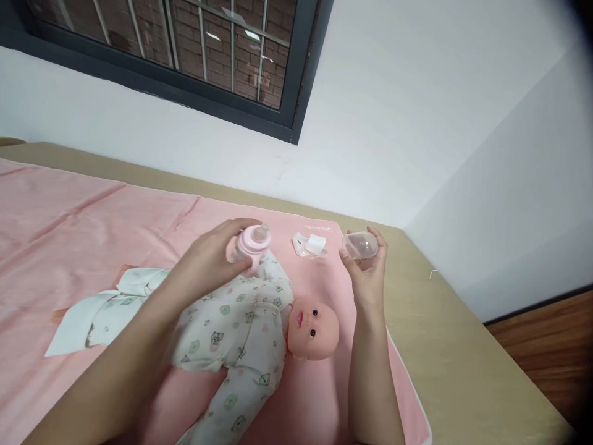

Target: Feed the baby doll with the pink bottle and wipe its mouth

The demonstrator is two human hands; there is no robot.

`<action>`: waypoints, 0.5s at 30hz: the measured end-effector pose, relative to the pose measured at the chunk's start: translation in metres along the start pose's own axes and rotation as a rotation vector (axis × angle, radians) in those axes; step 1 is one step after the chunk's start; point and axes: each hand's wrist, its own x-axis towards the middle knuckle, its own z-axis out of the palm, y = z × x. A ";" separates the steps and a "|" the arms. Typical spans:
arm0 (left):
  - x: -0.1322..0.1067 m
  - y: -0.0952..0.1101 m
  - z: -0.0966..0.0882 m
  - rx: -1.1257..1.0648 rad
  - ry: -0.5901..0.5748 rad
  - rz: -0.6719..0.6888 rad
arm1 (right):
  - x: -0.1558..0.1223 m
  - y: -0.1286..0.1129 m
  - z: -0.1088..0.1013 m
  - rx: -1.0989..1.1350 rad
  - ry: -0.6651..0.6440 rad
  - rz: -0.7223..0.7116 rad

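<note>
A baby doll point(250, 327) in a printed white sleepsuit lies on its back on a pink mat point(69, 216), head toward the right. My left hand point(208, 259) is wrapped round a pink baby bottle point(252, 242), held above the doll's chest with the teat bare. My right hand point(368, 272) is raised beside the doll's head and pinches the bottle's clear dome cap point(360, 245) between thumb and fingers.
A small crumpled clear-and-white wrapper point(310, 245) lies on the mat behind the doll. The mat covers a beige table point(463, 358) whose right edge drops to a wooden floor point(546, 346). A white wall and a barred window point(185, 43) stand behind.
</note>
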 end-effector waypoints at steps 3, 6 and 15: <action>-0.001 -0.009 -0.019 0.005 0.096 -0.046 | 0.021 0.064 -0.025 -0.172 0.110 0.086; -0.002 -0.012 -0.030 0.024 0.121 -0.118 | 0.021 0.122 -0.040 -0.404 0.120 0.243; 0.012 -0.067 -0.014 0.223 -0.090 -0.307 | -0.011 0.192 -0.046 -0.698 -0.085 0.356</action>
